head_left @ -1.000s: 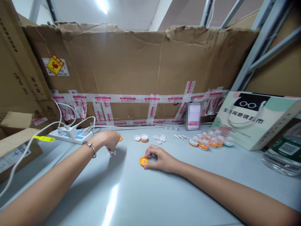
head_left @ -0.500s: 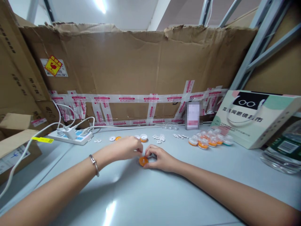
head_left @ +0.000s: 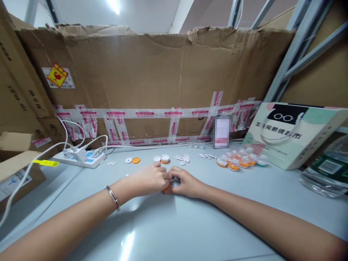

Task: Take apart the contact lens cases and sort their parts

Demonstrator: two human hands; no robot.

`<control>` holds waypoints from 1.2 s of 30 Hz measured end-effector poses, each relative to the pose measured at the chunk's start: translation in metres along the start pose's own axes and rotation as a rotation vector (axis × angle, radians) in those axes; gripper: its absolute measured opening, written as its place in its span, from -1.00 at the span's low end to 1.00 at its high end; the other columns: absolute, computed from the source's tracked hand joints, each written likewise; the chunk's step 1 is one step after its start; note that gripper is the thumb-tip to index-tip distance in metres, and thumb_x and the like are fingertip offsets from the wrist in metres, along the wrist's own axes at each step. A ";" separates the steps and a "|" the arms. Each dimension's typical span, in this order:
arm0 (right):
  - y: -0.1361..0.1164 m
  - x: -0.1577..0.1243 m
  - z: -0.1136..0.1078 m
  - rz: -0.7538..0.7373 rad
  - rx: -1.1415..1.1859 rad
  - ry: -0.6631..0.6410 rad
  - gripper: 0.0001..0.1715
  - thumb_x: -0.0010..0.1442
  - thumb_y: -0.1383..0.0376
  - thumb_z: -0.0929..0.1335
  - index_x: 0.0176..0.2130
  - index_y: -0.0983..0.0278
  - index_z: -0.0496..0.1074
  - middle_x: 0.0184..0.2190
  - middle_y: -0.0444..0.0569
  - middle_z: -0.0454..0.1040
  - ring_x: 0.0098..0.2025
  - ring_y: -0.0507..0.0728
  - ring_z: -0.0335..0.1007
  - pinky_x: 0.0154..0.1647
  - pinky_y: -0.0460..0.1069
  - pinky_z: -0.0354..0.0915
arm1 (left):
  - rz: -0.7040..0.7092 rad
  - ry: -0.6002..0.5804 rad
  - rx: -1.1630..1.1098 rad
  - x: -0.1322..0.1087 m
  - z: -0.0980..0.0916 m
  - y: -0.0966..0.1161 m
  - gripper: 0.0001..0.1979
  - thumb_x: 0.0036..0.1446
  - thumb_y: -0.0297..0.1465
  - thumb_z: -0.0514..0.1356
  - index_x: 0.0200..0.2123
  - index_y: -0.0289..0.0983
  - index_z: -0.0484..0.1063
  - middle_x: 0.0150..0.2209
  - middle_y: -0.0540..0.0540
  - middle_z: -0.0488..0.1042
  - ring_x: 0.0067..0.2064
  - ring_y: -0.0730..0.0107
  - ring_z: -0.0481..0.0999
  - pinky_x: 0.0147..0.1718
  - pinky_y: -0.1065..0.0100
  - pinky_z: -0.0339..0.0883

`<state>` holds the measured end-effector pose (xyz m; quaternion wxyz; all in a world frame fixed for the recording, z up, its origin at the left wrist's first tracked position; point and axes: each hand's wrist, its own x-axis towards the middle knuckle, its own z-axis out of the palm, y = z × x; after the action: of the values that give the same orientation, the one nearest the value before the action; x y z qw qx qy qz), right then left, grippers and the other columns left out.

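My right hand [head_left: 186,183] pinches a small round orange part [head_left: 165,189] at the tabletop, thumb at its near side and fingers curled behind. My left hand [head_left: 150,178], with a silver bracelet on the wrist, is bent over the same part and hides most of it. Its fingers are closed, and whatever lies between them is hidden. Just behind the hands are a white disc [head_left: 157,158] and a white-and-orange round piece [head_left: 165,158]. Further left lie another white disc [head_left: 128,160] and an orange ring [head_left: 136,160]. Several small white parts [head_left: 182,158] lie behind my right hand.
Several clear-topped round pieces [head_left: 239,159] cluster at the right, by a paper bag [head_left: 290,141] and a large bottle [head_left: 326,170]. A phone [head_left: 222,132] leans against the cardboard [head_left: 163,72]. A power strip [head_left: 81,159] with cables stands left, near an open box [head_left: 21,170].
My left hand has moved right and slightly down, now covering the orange part that my right hand holds. The orange ring behind it has come into fuller view. The camera view has shifted slightly.
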<state>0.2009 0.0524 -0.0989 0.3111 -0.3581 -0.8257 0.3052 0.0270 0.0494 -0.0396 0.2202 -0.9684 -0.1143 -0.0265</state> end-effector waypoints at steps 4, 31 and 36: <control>0.000 0.000 0.000 -0.012 -0.013 0.006 -0.70 -0.18 0.29 0.49 -0.54 0.27 0.29 -0.41 -0.12 0.31 -0.30 0.10 0.28 -0.27 -0.03 0.21 | 0.034 -0.022 0.043 0.001 -0.002 0.003 -0.85 0.06 -0.54 0.20 -0.54 -0.31 0.38 -0.50 -0.05 0.43 -0.43 0.37 0.37 -0.45 0.31 0.05; 0.001 -0.001 0.000 -0.002 -0.004 -0.011 -0.71 -0.15 0.22 0.48 -0.45 0.26 0.35 -0.34 -0.09 0.37 -0.25 0.11 0.29 -0.18 0.00 0.22 | -0.258 -0.037 -0.549 -0.006 0.009 -0.016 -0.95 -0.03 -0.52 0.20 -0.45 -0.31 0.46 -0.47 -0.04 0.49 -0.37 0.42 0.42 -0.37 0.48 0.24; 0.000 -0.002 -0.001 0.038 -0.007 -0.020 -0.69 -0.15 0.17 0.48 -0.44 0.26 0.37 -0.28 -0.06 0.36 -0.23 0.12 0.29 -0.17 0.01 0.21 | -0.535 -0.299 -0.612 -0.042 -0.019 -0.056 -0.86 -0.12 -0.52 0.10 -0.49 -0.32 0.46 -0.53 0.01 0.45 -0.50 0.50 0.36 -0.49 0.50 0.17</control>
<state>0.2025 0.0510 -0.0992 0.2959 -0.3717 -0.8228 0.3119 -0.0270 0.0809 -0.0031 -0.1104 -0.9185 -0.3788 0.0251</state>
